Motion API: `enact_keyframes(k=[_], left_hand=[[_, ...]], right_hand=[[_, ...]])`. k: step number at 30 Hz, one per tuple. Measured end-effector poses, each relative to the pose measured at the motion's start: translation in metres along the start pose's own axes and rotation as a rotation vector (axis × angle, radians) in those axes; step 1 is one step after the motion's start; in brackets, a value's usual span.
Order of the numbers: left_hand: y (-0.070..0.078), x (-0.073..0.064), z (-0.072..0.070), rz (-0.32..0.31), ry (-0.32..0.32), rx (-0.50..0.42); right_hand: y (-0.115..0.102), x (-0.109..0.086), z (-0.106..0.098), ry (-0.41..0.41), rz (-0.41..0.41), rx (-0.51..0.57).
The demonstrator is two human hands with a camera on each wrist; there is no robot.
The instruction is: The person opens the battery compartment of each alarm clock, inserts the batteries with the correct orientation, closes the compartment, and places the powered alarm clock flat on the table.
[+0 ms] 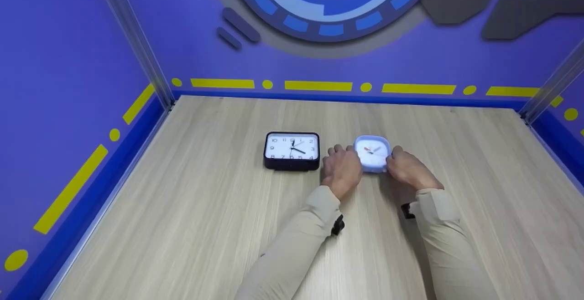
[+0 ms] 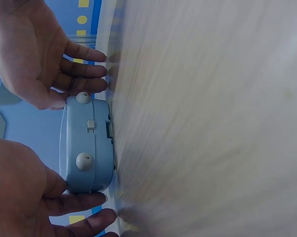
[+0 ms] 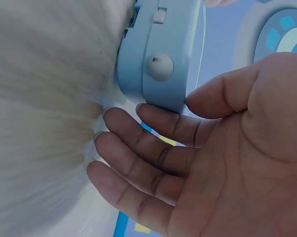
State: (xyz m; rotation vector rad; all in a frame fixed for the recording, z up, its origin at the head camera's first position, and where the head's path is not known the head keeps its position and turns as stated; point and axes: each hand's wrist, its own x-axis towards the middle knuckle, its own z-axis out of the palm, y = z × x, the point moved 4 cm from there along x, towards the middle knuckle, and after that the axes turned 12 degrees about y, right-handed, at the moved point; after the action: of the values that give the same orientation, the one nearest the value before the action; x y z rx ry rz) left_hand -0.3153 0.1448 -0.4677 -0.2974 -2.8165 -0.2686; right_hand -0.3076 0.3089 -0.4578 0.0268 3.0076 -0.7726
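A small light-blue alarm clock (image 1: 372,154) with a white dial lies face up. Two pale round feet (image 2: 84,161) show on its side, and its back is right at the tabletop. My left hand (image 1: 342,170) holds its left edge, thumb at the front rim and index finger (image 2: 77,203) along the side. At the opposite edge, my right hand (image 1: 410,168) pinches a corner between thumb (image 3: 217,94) and index finger; the other fingertips reach down to the wood. Left of my left hand sits a black rectangular alarm clock (image 1: 292,151) with a white numbered dial.
The wood-grain table (image 1: 182,209) is bounded at the back by a blue-purple printed wall (image 1: 319,69) and on the left by a similar panel (image 1: 59,108). Metal posts (image 1: 137,35) stand at the corners. Dark wrist bands (image 1: 337,225) show at my sleeves.
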Motion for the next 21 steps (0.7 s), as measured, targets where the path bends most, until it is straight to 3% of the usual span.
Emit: enact_keyframes(k=[21], left_hand=[[-0.0019, -0.0021, 0.0014, 0.000, 0.005, 0.017]], right_hand=[[0.0016, -0.0028, -0.0005, 0.031, -0.005, 0.012]])
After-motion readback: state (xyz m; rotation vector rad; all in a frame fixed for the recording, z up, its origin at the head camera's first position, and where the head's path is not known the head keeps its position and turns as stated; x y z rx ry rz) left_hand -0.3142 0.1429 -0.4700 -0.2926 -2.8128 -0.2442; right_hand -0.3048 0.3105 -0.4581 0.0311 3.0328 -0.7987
